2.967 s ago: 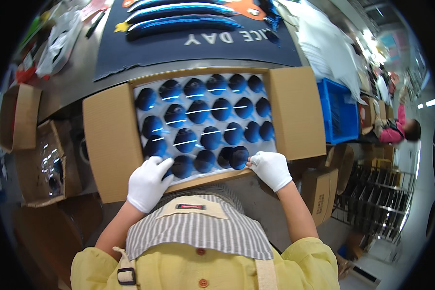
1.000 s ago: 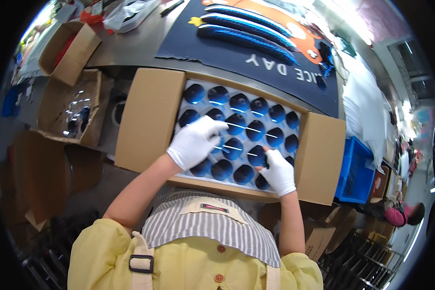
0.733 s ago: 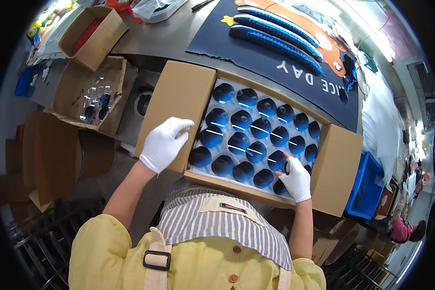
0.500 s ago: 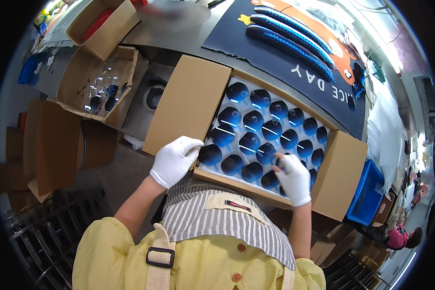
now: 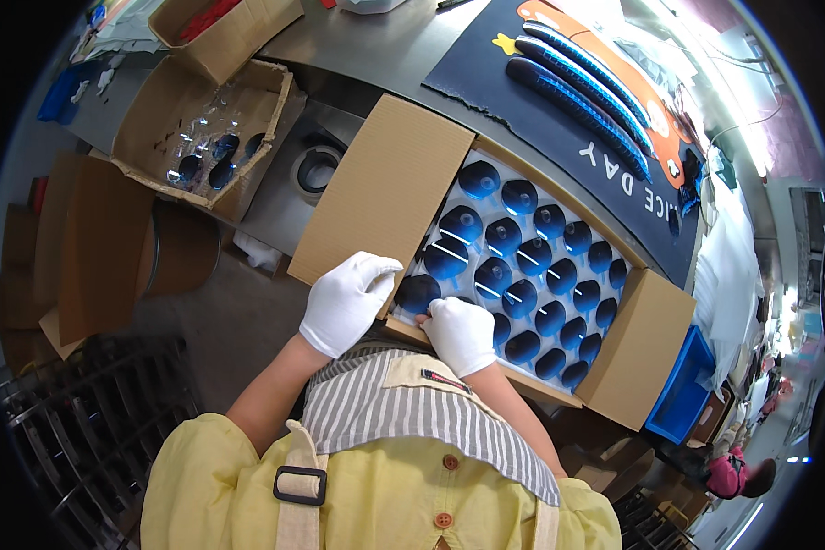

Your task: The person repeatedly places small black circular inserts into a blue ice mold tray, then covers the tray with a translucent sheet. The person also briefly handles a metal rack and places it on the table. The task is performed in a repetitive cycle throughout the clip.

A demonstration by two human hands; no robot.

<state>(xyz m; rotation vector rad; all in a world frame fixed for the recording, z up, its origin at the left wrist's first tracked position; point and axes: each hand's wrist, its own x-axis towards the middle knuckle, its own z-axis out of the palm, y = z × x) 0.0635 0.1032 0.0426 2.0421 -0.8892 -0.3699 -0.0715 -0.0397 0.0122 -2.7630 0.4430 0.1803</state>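
Rows of round lenses [image 5: 489, 277], tinted dark blue fading to pale, lie on a white layer inside an open cardboard box [image 5: 642, 357]. My right hand [image 5: 463, 335], in a white glove, is over the near left corner of the box. Its fingers curl down beside a corner lens [image 5: 418, 293] and cover part of the lenses there; what they grip is hidden. By the left rim of the box is my left hand [image 5: 348, 304], also gloved in white. Its fingertips and thumb come together near the left flap [image 5: 376, 183], and I cannot make out anything between them.
Three long curved stacks of lenses [image 5: 582, 105] lie on a dark printed mat [image 5: 467, 69] behind the box. A torn carton [image 5: 142, 137] with loose lenses stands at the left, near a tape roll [image 5: 317, 170]. On the right is a blue crate [image 5: 683, 385].
My right hand has moved left, from the near right part of the box to its near left corner. My left hand stays by the left rim. The whole view has shifted slightly.
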